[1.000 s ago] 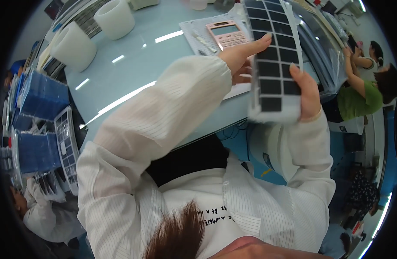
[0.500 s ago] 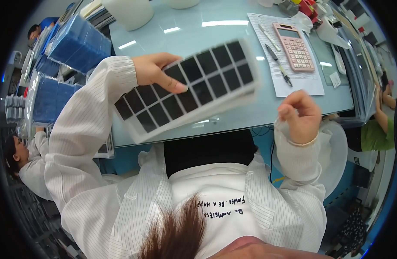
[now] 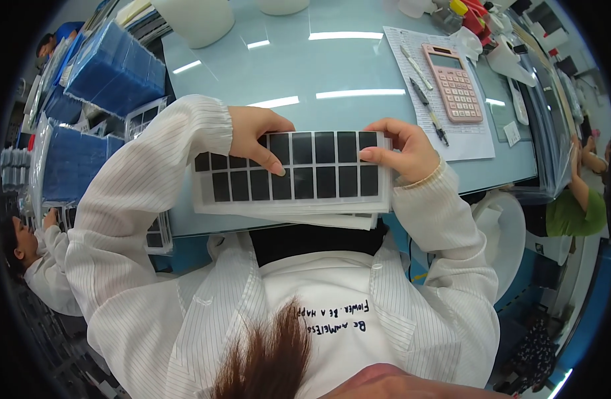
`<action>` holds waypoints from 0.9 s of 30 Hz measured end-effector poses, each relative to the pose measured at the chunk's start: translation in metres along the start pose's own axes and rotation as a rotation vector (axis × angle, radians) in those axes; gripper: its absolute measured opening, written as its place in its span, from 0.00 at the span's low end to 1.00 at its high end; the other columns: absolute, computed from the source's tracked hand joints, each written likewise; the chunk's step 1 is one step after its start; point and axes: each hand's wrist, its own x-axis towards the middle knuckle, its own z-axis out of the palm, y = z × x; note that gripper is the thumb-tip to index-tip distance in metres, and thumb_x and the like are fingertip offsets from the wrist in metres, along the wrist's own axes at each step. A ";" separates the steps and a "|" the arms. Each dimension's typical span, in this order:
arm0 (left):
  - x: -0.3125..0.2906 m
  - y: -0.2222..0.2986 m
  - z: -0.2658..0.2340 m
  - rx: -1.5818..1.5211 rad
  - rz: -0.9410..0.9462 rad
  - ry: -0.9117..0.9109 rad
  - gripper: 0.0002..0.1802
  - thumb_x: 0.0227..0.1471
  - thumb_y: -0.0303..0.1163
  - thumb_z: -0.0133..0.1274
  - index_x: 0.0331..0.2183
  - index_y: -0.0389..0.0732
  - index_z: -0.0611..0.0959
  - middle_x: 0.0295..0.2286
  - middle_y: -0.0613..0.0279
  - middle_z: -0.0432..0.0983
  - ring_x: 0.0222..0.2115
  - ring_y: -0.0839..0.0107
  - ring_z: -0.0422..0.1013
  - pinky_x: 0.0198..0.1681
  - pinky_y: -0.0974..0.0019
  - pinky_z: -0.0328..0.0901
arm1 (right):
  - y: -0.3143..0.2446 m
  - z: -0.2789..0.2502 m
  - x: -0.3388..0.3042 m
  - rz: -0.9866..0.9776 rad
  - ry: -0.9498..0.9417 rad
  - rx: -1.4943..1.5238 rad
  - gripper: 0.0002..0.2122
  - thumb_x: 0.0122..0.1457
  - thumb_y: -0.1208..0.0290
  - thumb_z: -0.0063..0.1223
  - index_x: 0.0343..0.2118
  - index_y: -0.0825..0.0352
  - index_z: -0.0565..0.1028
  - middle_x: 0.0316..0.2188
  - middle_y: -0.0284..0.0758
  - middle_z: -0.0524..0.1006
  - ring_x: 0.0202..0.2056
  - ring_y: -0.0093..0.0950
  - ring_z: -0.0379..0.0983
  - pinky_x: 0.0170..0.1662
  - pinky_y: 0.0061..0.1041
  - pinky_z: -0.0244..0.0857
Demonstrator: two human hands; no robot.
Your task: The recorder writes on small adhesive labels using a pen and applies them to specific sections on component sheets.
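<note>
A stack of sheets (image 3: 304, 183), white-bordered with two rows of black rectangles, lies level near the front edge of the glass-topped table (image 3: 305, 66). My left hand (image 3: 257, 139) grips its far edge left of the middle, thumb on top and fingers out of sight behind. At the far right corner my right hand (image 3: 405, 147) pinches the same stack, its thumb pressed on the top sheet. The lower sheets stick out a little along the near side, not quite lined up.
To the right, a pink calculator (image 3: 453, 83) and two pens rest on a printed paper (image 3: 465, 143). Blue film-wrapped stacks (image 3: 116, 70) stand at the left. A white container (image 3: 198, 20) is at the back. Other people work at both sides.
The stack has turned from a slant to level and come nearer to me. My right hand, empty before, has moved left and taken hold of its right end.
</note>
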 end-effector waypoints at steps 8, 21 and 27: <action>0.000 -0.026 -0.001 -0.226 0.086 0.207 0.29 0.43 0.40 0.64 0.47 0.40 0.76 0.38 0.57 0.76 0.39 0.63 0.71 0.46 0.63 0.65 | -0.010 0.000 0.022 -0.186 0.135 -0.219 0.18 0.45 0.67 0.66 0.38 0.67 0.76 0.32 0.29 0.76 0.30 0.18 0.67 0.33 0.17 0.60; -0.090 0.002 0.044 0.022 0.350 0.942 0.24 0.42 0.23 0.59 0.45 0.36 0.76 0.48 0.45 0.68 0.49 0.52 0.67 0.50 0.61 0.63 | -0.021 -0.018 -0.004 -0.090 0.165 0.285 0.15 0.49 0.73 0.63 0.39 0.68 0.75 0.18 0.26 0.71 0.15 0.13 0.63 0.16 0.12 0.51; -0.076 -0.002 0.103 -0.100 0.273 1.054 0.24 0.39 0.20 0.59 0.43 0.32 0.77 0.48 0.45 0.67 0.47 0.52 0.68 0.48 0.61 0.65 | 0.005 -0.035 0.019 -0.130 0.616 0.518 0.15 0.51 0.75 0.61 0.41 0.71 0.71 0.19 0.30 0.73 0.14 0.17 0.67 0.15 0.14 0.58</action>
